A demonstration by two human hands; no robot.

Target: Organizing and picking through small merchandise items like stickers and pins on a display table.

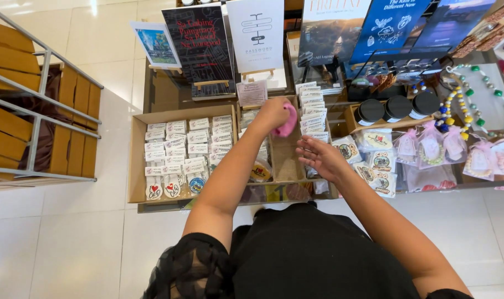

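Note:
My left hand [273, 114] is closed around a pink cloth [288, 123] and presses it into the bare middle section of a cardboard display tray [285, 158]. My right hand [320, 156] hovers just right of it with fingers spread and nothing in it, beside a column of small white packets [314, 113]. Round badges [261, 170] lie at the near end of that section.
A wide cardboard tray [137, 166] on the left holds rows of white packets and stickers. Books on small stands [202, 44] rise behind. Black jars [397, 108], bead strings [462, 105] and pink gift bags [431, 145] fill the right. A wooden rack [36, 111] stands left.

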